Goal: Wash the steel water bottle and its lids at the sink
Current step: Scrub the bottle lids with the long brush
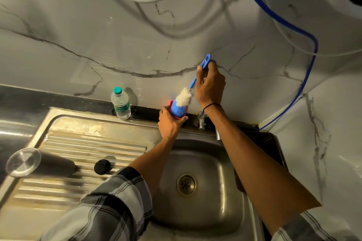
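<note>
While the steel bottle (39,164) and black lid (102,166) lay unwashed on the drainboard (82,143), right hand (210,84) gripped the brush (183,98), left hand (170,123) clasped a red holder (172,112).

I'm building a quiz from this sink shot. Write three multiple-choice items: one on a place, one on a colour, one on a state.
1. Where does the steel bottle lie?
A. in the basin
B. on the drainboard
C. in the left hand

2. What colour is the brush handle?
A. blue
B. green
C. black

3. What is the right hand doing?
A. hanging idle
B. turning the tap
C. gripping the brush

Answers:
1 B: the bottle lies on its side on the ribbed drainboard, left of the basin, near a black lid.
2 A: the handle shows blue against the wall.
3 C: its fingers curl round the handle, while the left hand holds a red holder under the bristles.
</note>
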